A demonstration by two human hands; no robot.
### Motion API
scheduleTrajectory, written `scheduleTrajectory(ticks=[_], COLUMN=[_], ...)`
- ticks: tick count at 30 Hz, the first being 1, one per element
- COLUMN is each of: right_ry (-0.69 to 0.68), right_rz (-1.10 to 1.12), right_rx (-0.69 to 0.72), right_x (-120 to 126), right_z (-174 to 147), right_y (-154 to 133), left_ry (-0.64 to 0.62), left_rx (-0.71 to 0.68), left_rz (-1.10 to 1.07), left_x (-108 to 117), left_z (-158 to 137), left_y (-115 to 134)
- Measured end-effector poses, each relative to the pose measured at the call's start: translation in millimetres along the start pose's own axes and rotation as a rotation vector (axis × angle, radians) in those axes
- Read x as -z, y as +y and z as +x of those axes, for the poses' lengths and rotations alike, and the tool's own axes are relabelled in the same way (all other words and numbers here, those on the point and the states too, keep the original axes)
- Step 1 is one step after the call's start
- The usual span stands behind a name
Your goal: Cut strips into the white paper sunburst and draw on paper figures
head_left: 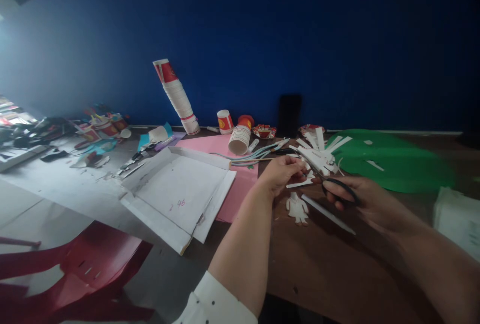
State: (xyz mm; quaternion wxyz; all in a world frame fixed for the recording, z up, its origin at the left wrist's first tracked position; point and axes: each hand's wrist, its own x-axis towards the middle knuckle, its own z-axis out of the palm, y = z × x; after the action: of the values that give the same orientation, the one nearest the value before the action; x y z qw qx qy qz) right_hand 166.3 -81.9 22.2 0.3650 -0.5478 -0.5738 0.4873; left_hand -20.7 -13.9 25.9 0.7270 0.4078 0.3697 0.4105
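Two hands, both over the brown counter [318, 269]. Right hand [350, 194]: fingers through the handles of black-handled scissors [345, 186], blades angled toward the left hand [284, 174]. Left: fingers bent beside blades; grip cannot be told. White paper strips [321, 153] heaped just beyond both. Doll-shaped paper cutout [297, 210] nearer the wearer, below left hand. Green sheet [390, 159] beyond right hand.

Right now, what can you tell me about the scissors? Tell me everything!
The scissors have a dark, rounded handle, like plastic, and thin, metal-looking blades. The right hand grips the handle, holding them over the brown table. The blades point forward and left, toward the left hand, near white paper strips. It's too blurry to tell whether they're open.
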Motion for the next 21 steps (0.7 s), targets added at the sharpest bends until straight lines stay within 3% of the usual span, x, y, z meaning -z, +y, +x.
scheduleTrajectory(ticks=[21], right_ry=[-0.018], right_rz=[0.009], right_rx=[-0.021], right_x=[-3.8], right_z=[4.6], right_y=[6.4], left_ry=[0.000], left_rx=[0.006], left_rz=[0.045], left_x=[3.3], left_z=[5.0], left_y=[-6.1])
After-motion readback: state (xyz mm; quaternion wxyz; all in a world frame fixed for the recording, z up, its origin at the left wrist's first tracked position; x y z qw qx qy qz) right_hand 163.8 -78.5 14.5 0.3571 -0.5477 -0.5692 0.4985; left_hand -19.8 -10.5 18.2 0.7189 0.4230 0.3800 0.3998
